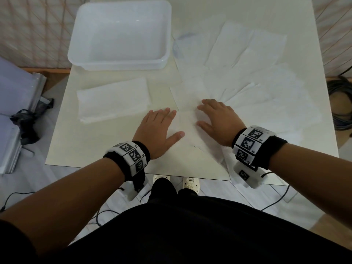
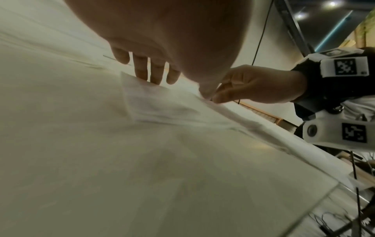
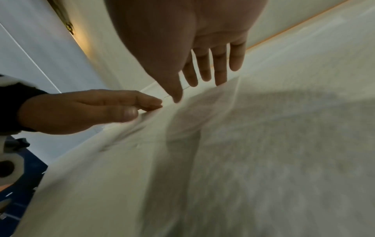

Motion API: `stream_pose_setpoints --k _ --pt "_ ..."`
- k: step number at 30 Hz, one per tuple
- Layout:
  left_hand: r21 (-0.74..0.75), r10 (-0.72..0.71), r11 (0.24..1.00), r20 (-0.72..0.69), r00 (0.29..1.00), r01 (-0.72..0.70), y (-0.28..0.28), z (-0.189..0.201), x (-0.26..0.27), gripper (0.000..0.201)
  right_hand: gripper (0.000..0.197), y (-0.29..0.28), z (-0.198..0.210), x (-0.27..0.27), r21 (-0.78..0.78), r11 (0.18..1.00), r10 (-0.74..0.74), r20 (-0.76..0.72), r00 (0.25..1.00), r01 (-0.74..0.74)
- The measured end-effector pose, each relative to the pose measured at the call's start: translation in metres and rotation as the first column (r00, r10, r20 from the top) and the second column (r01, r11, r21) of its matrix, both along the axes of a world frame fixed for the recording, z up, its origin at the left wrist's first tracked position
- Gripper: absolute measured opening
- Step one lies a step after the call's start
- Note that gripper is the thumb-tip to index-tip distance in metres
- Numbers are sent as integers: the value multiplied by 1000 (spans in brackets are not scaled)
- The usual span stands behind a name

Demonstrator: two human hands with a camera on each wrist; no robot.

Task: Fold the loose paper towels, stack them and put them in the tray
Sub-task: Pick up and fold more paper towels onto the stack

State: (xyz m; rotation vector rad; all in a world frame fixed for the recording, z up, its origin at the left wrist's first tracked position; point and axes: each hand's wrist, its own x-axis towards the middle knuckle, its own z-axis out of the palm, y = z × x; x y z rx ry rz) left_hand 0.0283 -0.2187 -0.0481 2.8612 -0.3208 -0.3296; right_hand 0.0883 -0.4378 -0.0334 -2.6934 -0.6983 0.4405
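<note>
My left hand (image 1: 159, 130) and right hand (image 1: 217, 121) lie flat, fingers straight, pressing a thin, soft paper towel (image 1: 187, 126) near the table's (image 1: 95, 145) front edge. Folded stack (image 1: 113, 100) lies left; rounded plastic tray (image 1: 122, 35) sits behind it; crumpled loose sheets (image 1: 247, 73) overlap right.

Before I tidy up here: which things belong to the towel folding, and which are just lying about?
Job:
- tray
- folded stack
- loose towels
- towel under left hand and right hand

Lying about:
- cables
- black bag
</note>
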Motion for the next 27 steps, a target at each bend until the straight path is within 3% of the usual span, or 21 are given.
stream_pose_setpoints --k 3,6,15,22,27 --pt "19 34 999 62 997 -36 -1 5 11 63 51 2 3 10 -38 999 -36 -2 999 36" --pt "50 65 996 52 997 -68 -3 7 16 61 50 4 4 16 -43 998 -50 2 999 50" --pt "17 110 994 11 994 -111 6 7 19 57 12 15 14 28 -1 997 -71 -76 995 71" --pt "-121 62 992 142 988 -45 16 20 25 52 4 30 28 33 320 943 -15 -237 971 92" --pt "-208 124 972 49 991 -111 21 39 39 24 13 41 36 44 422 892 -32 -291 956 159"
